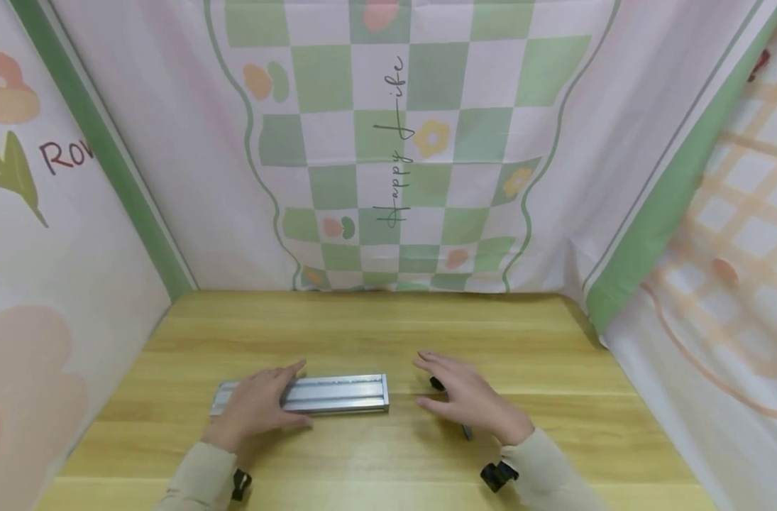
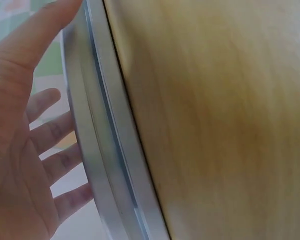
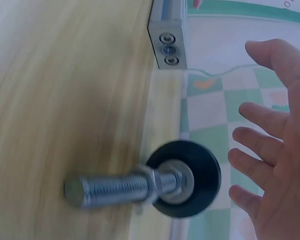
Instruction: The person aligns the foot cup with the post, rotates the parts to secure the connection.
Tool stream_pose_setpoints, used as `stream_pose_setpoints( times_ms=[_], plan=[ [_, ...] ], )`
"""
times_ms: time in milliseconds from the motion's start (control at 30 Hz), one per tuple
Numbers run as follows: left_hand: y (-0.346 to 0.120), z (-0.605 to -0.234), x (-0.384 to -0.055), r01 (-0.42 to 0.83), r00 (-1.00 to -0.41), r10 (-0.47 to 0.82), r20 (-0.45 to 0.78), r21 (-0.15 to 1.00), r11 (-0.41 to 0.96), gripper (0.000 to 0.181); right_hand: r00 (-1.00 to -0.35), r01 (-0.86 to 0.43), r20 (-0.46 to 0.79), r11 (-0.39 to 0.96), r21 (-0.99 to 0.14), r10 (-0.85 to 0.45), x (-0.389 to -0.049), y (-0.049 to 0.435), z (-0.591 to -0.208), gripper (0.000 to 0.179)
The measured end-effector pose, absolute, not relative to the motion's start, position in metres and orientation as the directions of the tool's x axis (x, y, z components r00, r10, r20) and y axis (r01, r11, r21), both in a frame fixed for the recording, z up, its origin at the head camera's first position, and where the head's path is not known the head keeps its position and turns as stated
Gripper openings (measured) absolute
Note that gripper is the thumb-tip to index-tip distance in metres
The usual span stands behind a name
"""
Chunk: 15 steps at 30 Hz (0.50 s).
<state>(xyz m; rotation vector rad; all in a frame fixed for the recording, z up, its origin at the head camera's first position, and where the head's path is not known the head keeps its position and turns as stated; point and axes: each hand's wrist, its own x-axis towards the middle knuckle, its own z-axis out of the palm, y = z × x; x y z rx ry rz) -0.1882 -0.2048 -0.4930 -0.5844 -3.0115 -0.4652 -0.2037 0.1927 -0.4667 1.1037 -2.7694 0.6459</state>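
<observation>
A silver aluminium profile bar (image 1: 340, 392) with grooves along its length lies on the table, left of the middle. My left hand (image 1: 257, 401) is over its left part, thumb at the near side and fingers spread toward the far side. In the left wrist view, the fingers (image 2: 52, 135) are fairly straight beside the bar. A levelling foot (image 3: 115, 190) with a threaded rod, nut and round black base lies to the right of the bar. My right hand (image 1: 467, 397) is above it with fingers spread, hiding most of it in the head view.
The wood-grain table (image 1: 388, 326) has a patterned cloth (image 1: 439, 78) hanging behind it, with more cloth at both sides. Three round fittings show on the bar's end plate (image 3: 169, 47). Black straps (image 1: 498, 475) sit at both wrists.
</observation>
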Motion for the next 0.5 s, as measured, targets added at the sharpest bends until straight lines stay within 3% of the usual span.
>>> stream_pose_setpoints(
  times_ms=[267, 500],
  plan=[
    [-0.202, -0.496, -0.188, 0.355, -0.935, 0.344, 0.088, 0.276, 0.893, 0.1, -0.746, -0.627, 0.134, 0.62, -0.471, -0.652, -0.202, 0.174, -0.467, 0.066],
    [-0.199, -0.494, -0.189, 0.353, -0.934, 0.35, 0.066, 0.313, 0.882, 0.096, -0.732, -0.642, 0.123, 0.617, -0.455, -0.67, -0.204, 0.166, -0.469, 0.064]
  ],
)
